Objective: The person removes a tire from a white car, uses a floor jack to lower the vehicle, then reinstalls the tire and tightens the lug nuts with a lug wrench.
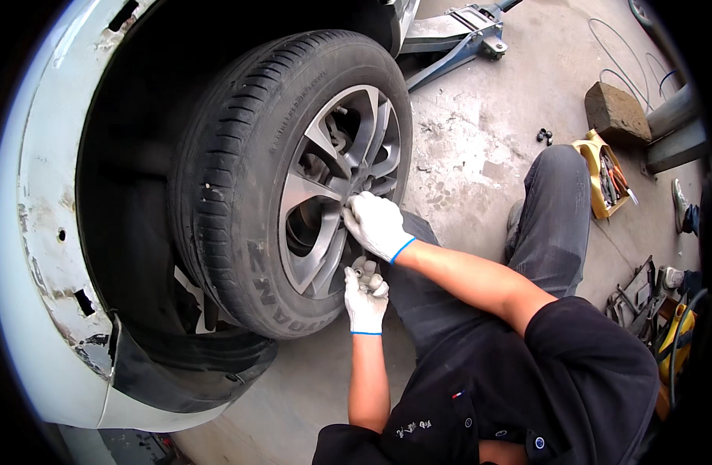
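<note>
The wheel (313,203), a black tyre on a grey spoked alloy rim, sits in the open wheel arch of a pale car body. My right hand (377,225), in a white knitted glove, reaches to the wheel's centre. Its fingers are closed against the hub; whatever they pinch is hidden behind the glove. Below it, just off the rim's lower edge, my left hand (366,301) is gloved too, palm up with curled fingers. Small grey metal pieces that look like wheel nuts (361,271) show among those fingers.
A blue-and-silver floor jack (468,35) stands behind the wheel. Small black parts (544,137) lie on the concrete. Farther right are a cut-open yellow jug (606,174) with tools, a brown block (618,114), and a metal post (675,128). A dark liner (189,372) hangs beneath the arch.
</note>
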### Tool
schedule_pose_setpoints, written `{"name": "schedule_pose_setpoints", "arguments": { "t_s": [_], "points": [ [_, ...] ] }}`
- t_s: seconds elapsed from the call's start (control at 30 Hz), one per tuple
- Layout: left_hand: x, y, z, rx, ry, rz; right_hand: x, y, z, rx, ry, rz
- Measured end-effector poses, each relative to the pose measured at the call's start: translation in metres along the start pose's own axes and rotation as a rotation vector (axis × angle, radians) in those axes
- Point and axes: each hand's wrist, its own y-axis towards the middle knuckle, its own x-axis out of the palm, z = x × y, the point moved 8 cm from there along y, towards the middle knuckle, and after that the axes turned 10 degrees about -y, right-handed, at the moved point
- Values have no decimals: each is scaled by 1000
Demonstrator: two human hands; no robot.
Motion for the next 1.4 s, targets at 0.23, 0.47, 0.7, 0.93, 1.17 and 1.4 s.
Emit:
{"name": "schedule_pose_setpoints", "arguments": {
  "t_s": [0.23, 0.47, 0.7, 0.93, 1.17, 1.4],
  "points": [
    [-5, 0, 1, 30, 30, 50, 2, -2, -1, 4, 48, -20],
    [-7, -3, -1, -30, -8, 30, 2, -7, -6, 3, 31, -66],
    [-2, 1, -1, -51, 1, -17, 7, -5, 3, 82, 93, -79],
    [1, 0, -3, 39, 83, 35, -6, -6, 1, 82, 108, -31],
    [6, 10, -3, 21, 110, -20, 11, -12, 15, 33, 160, -120],
    [16, 23, 7, 117, 229, 71, 10, -36, 10, -229, 217, -632]
  ]
}}
